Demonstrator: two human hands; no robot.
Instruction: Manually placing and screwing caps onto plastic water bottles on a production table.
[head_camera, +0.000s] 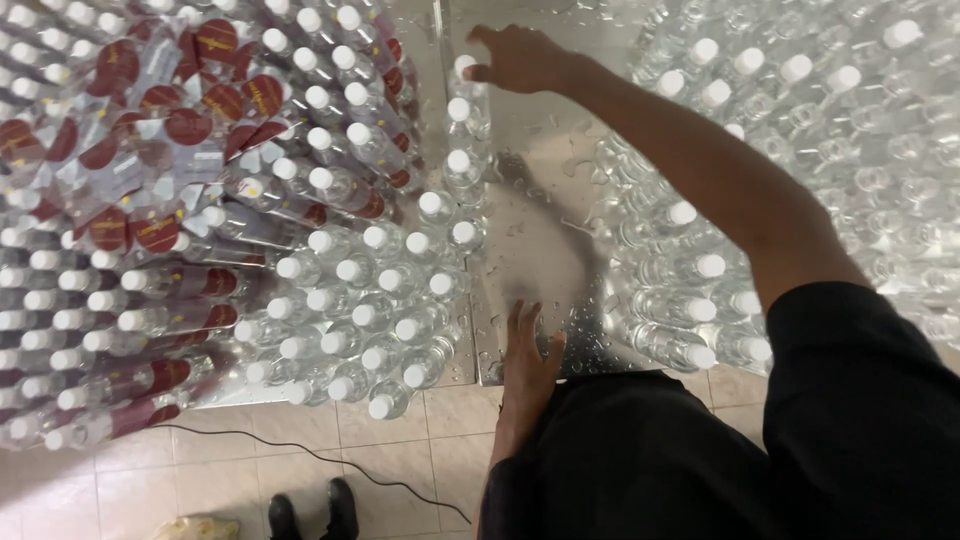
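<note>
Here the right hand (520, 60) reaches to the far side and its fingers close on the white cap of one clear bottle (466, 85) — the farthest in a short row of unlabelled bottles at the middle of the wet metal table (540, 230). The left hand (530, 355) lies flat and open on the near edge, holding nothing. Red-labelled bottles (150, 150) stand at left, more clear bottles (800, 120) at right.
</note>
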